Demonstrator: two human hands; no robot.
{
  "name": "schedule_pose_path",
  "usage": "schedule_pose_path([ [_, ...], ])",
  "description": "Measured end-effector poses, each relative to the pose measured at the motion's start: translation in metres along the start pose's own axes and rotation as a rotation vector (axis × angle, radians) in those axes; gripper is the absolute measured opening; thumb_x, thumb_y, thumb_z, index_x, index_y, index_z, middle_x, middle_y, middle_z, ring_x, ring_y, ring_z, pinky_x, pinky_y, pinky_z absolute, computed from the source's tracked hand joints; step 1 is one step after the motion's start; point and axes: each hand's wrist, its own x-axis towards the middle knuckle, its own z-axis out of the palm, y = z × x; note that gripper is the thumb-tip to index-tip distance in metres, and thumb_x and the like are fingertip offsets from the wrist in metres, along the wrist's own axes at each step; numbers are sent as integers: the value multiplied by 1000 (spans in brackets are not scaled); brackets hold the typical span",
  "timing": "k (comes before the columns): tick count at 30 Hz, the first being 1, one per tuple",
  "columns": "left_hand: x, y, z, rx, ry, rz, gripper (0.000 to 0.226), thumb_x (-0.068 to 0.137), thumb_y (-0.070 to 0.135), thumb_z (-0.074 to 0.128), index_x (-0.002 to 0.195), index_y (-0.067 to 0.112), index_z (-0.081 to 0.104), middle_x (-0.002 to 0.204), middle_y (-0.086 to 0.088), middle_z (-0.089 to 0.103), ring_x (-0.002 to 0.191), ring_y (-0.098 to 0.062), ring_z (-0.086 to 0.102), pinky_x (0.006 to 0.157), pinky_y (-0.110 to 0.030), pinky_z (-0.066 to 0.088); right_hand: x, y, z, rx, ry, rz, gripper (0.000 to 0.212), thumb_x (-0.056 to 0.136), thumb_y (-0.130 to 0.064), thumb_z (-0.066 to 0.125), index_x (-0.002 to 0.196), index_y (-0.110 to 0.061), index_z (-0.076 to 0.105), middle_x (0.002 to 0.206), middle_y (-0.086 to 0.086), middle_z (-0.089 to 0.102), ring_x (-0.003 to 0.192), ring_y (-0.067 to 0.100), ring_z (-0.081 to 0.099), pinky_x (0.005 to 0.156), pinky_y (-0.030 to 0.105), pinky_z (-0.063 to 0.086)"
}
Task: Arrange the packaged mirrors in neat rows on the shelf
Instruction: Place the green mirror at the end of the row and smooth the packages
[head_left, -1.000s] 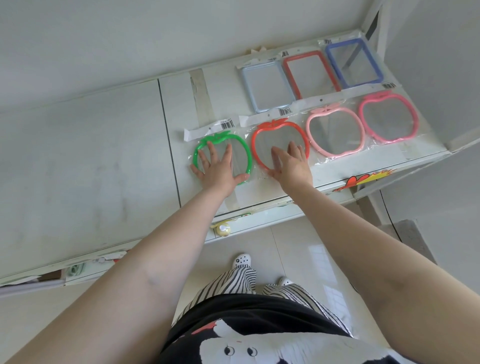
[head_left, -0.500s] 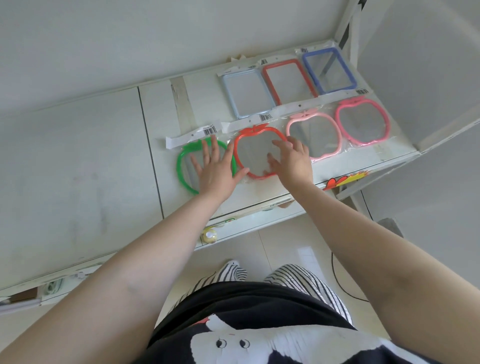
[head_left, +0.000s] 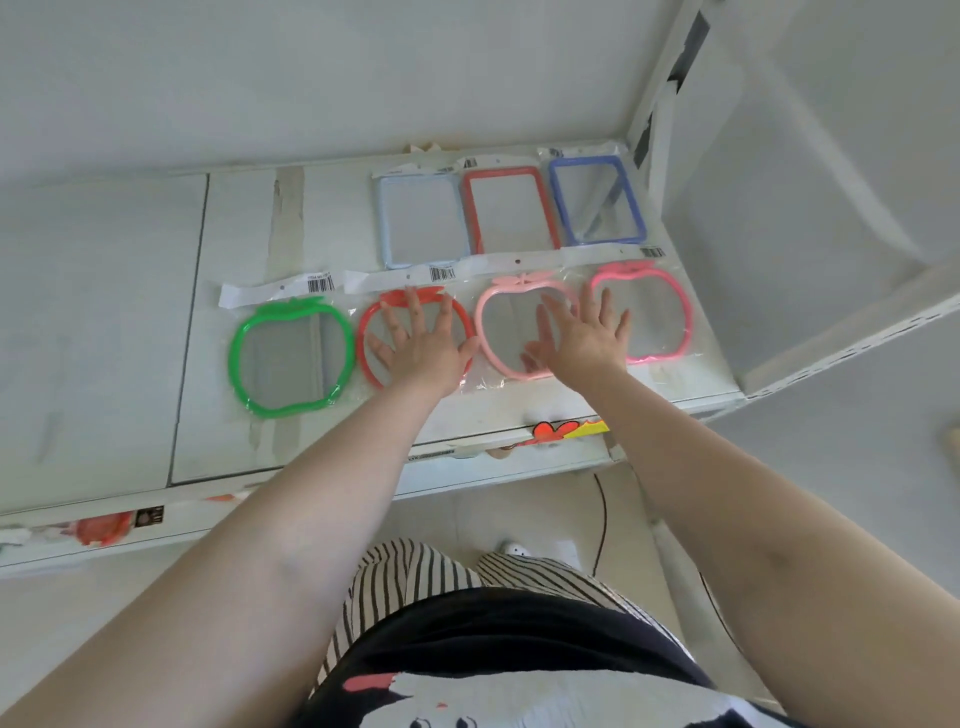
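Seven packaged mirrors lie in two rows on our white shelf (head_left: 322, 447). Our left hand (head_left: 421, 345) rests flat, fingers spread, on the red apple mirror (head_left: 374, 332); our right hand (head_left: 582, 338), equally open, covers the pale pink apple mirror (head_left: 498, 322) at three o'clock.

**Both hands shifted one mirror to the right**

Left hand (head_left: 423, 345) moved off the green apple mirror (head_left: 291, 358) onto the red apple mirror (head_left: 415, 338), fingers spread flat. Right hand (head_left: 584, 335) moved from the red one to the pale pink apple mirror (head_left: 506, 332), palm down. Green mirror now uncovered, lying left of the red.
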Motion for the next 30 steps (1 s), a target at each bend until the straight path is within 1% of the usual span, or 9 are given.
schedule_pose_path([
  [4, 1, 0, 12, -9, 20, 5, 77, 91, 64, 33, 150, 37, -9, 156, -3, -31, 144, -41, -21, 109, -70, -2, 3, 10, 9, 44, -87, 4, 79, 85, -62, 50, 148, -46, 6, 161, 4, -15, 147, 38, -10, 115, 61, -1],
  [8, 1, -1, 16, 11, 33, 11, 75, 91, 65, 30, 149, 38, -10, 156, -3, -30, 144, -40, -21, 109, -69, -4, 2, 8, 16, 92, -87, 9, 78, 86, -61, 49, 149, -45, 5, 160, 3, -20, 147, 39, -12, 114, 65, -1],
  [12, -1, -1, 15, 13, 47, 14, 75, 91, 65, 28, 149, 39, -10, 157, -4, -29, 144, -41, -20, 110, -69, -5, 3, 8, 16, 97, -82, 0, 78, 86, -62, 48, 149, -44, 5, 160, 4, -20, 146, 39, -13, 114, 65, -1],
  [14, -4, -1, 14, 28, 86, 23, 72, 92, 65, 27, 150, 39, -6, 158, -5, -25, 145, -40, -18, 111, -68, -5, 1, 9, 15, 95, -57, 0, 79, 85, -62, 49, 149, -42, 7, 160, 6, -18, 147, 38, -11, 114, 64, 0],
  [18, 0, 5, 4, 51, 212, 72, 67, 94, 61, 24, 151, 36, 2, 161, -5, -17, 147, -34, -17, 113, -64, -7, 12, 12, 4, 58, 90, -46, 77, 86, -59, 47, 150, -40, 8, 161, 10, -9, 148, 35, -6, 118, 55, 3],
  [22, 21, 16, -15, 40, 180, 100, 66, 95, 59, 18, 153, 29, 5, 161, -8, -12, 148, -34, -14, 115, -61, -4, 44, 5, -21, 44, 60, -102, 68, 91, -58, 39, 150, -41, 9, 162, 8, -5, 149, 34, -5, 117, 54, 2],
  [24, 33, 19, -21, 41, 147, 96, 65, 97, 55, 20, 153, 27, 6, 161, -9, -11, 148, -34, -14, 117, -61, -4, 62, 0, -29, 48, 33, -158, 66, 92, -59, 38, 150, -42, 11, 162, 7, -2, 149, 33, -4, 117, 54, 2],
  [27, 51, 18, -27, 18, 115, 51, 61, 99, 50, 24, 153, 26, 7, 161, -10, -10, 148, -34, -13, 117, -60, -3, 86, -3, -33, 34, -21, -221, 66, 92, -61, 38, 150, -41, 13, 163, 6, -1, 149, 31, -6, 118, 53, 1],
  [30, 67, 12, -32, 2, 99, -22, 61, 98, 52, 22, 153, 27, 9, 162, -10, -8, 148, -36, -12, 116, -61, -5, 105, -8, -29, -2, -55, -270, 68, 91, -62, 36, 150, -40, 12, 163, 6, -1, 149, 29, -6, 118, 52, -3],
])
